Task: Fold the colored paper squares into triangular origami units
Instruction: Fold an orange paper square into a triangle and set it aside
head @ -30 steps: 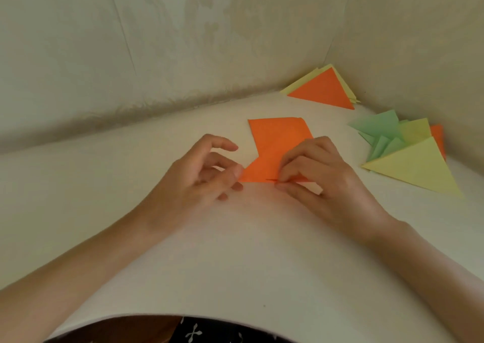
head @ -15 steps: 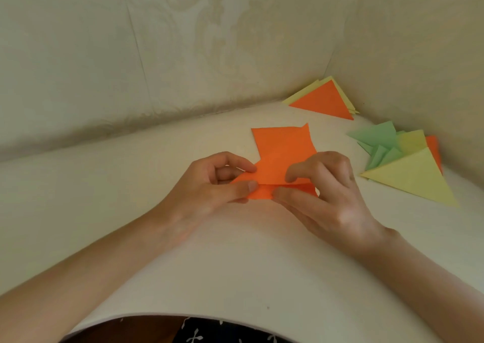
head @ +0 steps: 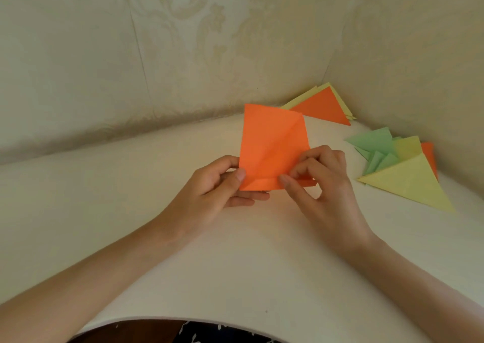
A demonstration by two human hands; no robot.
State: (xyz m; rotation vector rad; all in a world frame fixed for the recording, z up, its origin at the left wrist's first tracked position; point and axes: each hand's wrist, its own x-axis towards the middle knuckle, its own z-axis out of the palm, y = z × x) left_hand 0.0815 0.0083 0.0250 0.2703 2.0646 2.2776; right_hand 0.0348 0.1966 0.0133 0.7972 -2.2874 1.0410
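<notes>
A white table (head: 110, 185) meets patterned beige wallpaper (head: 196, 34).

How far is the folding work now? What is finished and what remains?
Done: folded triangles lie in the corner pile and the right pile. In hand: the left hand and right hand pinch the orange sheet, creased but not yet triangular. Left: folding it.

- left hand (head: 217, 188): bare forearm slants up from the lower left; thumb on top and fingers beneath pinch the lower left corner of the orange paper (head: 272, 143).
- right hand (head: 327, 185): forearm slants up from the lower right; fingers curled, thumb and forefinger pinching the paper's lower right edge.
- hands close together, forearms spread wide.
</notes>
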